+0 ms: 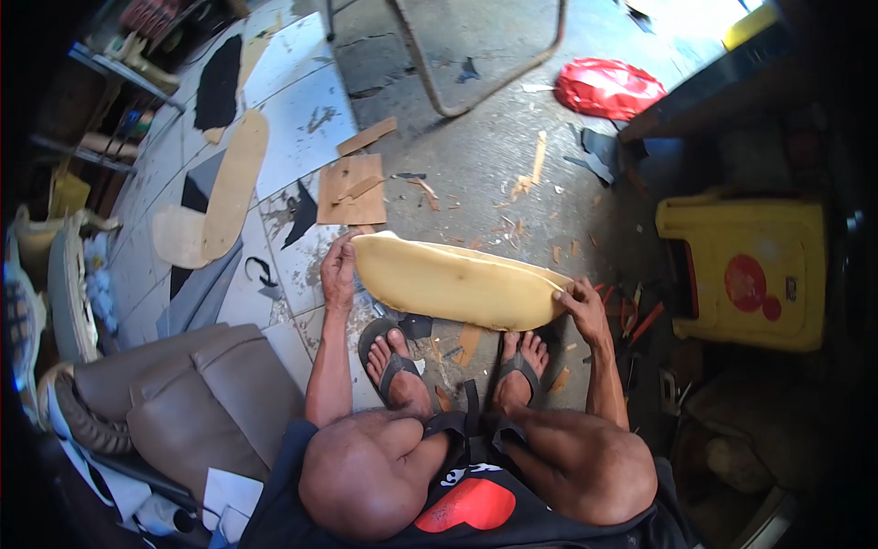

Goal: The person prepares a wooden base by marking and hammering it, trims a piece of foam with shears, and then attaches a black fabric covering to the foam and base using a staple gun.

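Observation:
A long pale-yellow foam pad (pixel 453 282) with rounded corners is held crosswise in front of my feet. A thin lighter layer shows along its upper edge. My left hand (pixel 338 273) grips its left end, fingers closed at the corner. At the right end, my right hand (pixel 585 306) pinches the edge between thumb and fingers. On the floor just beyond the left hand lies a brown cardboard piece (pixel 343 209) with scraps on it. Several hand tools (pixel 629 311), some with red handles, lie just right of my right hand; their kind is hard to make out.
A yellow plastic stool (pixel 745 233) lies at right. Brown padded upholstery (pixel 206 393) sits at lower left. Beyond it are a tan cut piece (pixel 236 188) and grey sheets (pixel 206 288). A bent metal frame (pixel 439 78) and red plastic bag (pixel 608 87) are farther off, amid scattered scraps.

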`<state>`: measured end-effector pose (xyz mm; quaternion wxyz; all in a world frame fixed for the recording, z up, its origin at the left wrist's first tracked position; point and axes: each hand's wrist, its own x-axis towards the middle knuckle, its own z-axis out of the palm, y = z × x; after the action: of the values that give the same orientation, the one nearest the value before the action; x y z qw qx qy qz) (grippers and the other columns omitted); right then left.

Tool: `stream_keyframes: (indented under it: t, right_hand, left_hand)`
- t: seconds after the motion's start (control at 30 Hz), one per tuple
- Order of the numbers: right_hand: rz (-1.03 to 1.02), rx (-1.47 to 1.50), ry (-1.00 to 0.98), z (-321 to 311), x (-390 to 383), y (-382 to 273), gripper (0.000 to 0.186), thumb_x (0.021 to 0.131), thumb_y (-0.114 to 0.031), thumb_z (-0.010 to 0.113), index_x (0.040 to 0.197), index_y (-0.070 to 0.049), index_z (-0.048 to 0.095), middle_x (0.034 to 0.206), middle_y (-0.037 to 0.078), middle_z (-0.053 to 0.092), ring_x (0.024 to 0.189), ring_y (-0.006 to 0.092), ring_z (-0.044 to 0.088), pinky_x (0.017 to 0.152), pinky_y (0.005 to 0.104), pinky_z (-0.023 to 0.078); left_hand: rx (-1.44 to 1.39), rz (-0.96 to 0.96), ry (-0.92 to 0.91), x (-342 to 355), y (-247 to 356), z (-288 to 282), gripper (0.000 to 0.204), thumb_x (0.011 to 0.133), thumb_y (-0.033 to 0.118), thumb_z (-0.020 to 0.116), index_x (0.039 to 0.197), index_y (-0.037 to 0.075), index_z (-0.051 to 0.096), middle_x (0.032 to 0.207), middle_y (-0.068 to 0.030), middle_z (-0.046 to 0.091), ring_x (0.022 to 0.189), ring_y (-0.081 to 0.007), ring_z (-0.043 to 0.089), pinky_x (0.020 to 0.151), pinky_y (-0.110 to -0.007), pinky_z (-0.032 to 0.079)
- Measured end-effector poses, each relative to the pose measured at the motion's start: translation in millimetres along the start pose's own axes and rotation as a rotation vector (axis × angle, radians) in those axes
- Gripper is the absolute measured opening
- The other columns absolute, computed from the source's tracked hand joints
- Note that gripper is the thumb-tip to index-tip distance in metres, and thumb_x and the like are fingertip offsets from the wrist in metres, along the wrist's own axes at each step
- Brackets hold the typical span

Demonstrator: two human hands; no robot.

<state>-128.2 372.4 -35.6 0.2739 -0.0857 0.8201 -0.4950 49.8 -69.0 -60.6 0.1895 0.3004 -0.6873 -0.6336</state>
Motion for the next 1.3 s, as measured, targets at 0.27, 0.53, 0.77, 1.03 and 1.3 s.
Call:
stream_keyframes:
  t: [0.27, 0.53, 0.77, 1.03, 1.3]
  right_hand:
    - [-0.213, -0.276, 0.361, -2.8, -5.4, 37.2, 0.063, 0.090, -0.044, 0.073, 0.131, 0.000, 0.054, 0.120, 0.020, 0.062, 0.111, 0.0337, 0.061, 0.093, 0.0469, 0.051]
    - [0.190, -0.118, 0.331, 10.9, 3.5, -0.9, 0.041, 0.093, -0.035, 0.068, 0.109, 0.001, 0.059, 0.099, 0.020, 0.068, 0.087, 0.0345, 0.068, 0.082, 0.0448, 0.052]
    - [0.137, 0.133, 0.105, 24.4, 18.4, -4.0, 0.094, 0.078, -0.055, 0.080, 0.140, 0.009, 0.049, 0.127, 0.027, 0.059, 0.119, 0.0371, 0.061, 0.102, 0.0427, 0.048]
    - [0.008, -0.133, 0.042, -2.3, 81.8, -41.9, 0.069, 0.073, -0.055, 0.083, 0.118, -0.003, 0.071, 0.131, 0.020, 0.047, 0.125, 0.0380, 0.051, 0.106, 0.0435, 0.045]
    - [-0.273, -0.091, -0.089, -0.5, 84.0, -87.2, 0.040, 0.082, -0.039, 0.081, 0.105, -0.008, 0.074, 0.128, 0.011, 0.051, 0.123, 0.0281, 0.052, 0.098, 0.0418, 0.047]
  left_hand:
    - [-0.002, -0.208, -0.151, -6.0, -8.9, 8.7, 0.023, 0.097, 0.010, 0.068, 0.116, 0.002, 0.058, 0.108, -0.0060, 0.068, 0.098, -0.0127, 0.064, 0.088, -0.028, 0.050]
    - [0.287, -0.445, -0.063, -43.7, 2.6, -13.4, 0.023, 0.098, 0.016, 0.068, 0.113, 0.001, 0.061, 0.100, -0.0071, 0.070, 0.093, -0.0129, 0.065, 0.082, -0.029, 0.052]
    - [0.356, -0.614, -0.097, -73.6, 15.4, -18.9, 0.023, 0.098, 0.017, 0.067, 0.112, 0.000, 0.061, 0.098, -0.0076, 0.070, 0.090, -0.0131, 0.065, 0.079, -0.030, 0.052]
    - [0.405, -0.549, -0.476, -107.2, 29.8, -5.5, 0.032, 0.097, 0.021, 0.068, 0.117, -0.004, 0.065, 0.096, -0.0116, 0.072, 0.085, -0.0199, 0.068, 0.079, -0.034, 0.054]
    - [0.844, 0.004, -0.703, -52.1, 102.3, 51.0, 0.043, 0.090, 0.027, 0.070, 0.124, 0.002, 0.067, 0.115, -0.0196, 0.069, 0.110, -0.0344, 0.067, 0.094, -0.042, 0.052]
